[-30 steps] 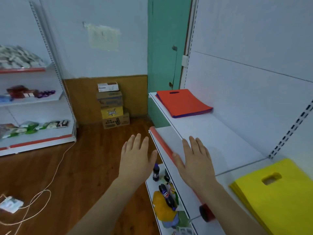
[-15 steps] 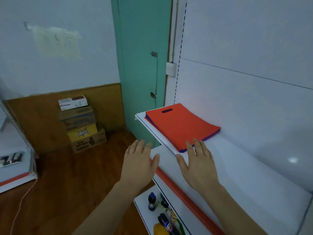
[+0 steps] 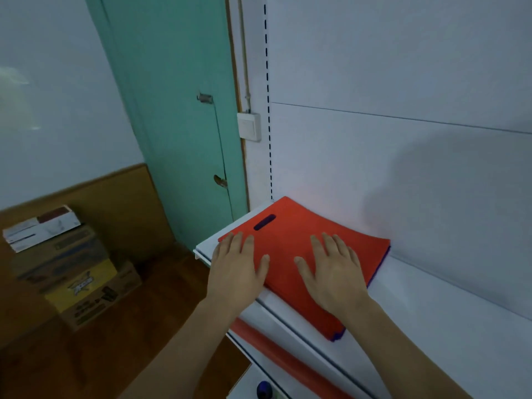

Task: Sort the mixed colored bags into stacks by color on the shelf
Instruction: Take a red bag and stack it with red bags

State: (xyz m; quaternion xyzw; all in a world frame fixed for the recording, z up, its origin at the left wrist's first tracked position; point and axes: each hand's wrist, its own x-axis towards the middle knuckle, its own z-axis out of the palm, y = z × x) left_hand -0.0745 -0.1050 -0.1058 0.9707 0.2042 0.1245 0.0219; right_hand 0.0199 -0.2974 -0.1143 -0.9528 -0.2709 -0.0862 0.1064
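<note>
step: starting on mixed stack [image 3: 302, 240]. left hand [image 3: 234, 272] and right hand [image 3: 334, 272] lie flat, fingers spread, gripping nothing. next i'd peel the top red bag off.

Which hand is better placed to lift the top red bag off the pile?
Probably the left hand: it lies over the red bag's near corner beside the handle slot, at an edge. The right hand rests flat mid-bag.

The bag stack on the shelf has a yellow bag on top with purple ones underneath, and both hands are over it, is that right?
Not quite. In the head view the top bag of the stack is red, not yellow. Purple edges do show beneath it, and the left hand and right hand are both open over it on the shelf.
</note>
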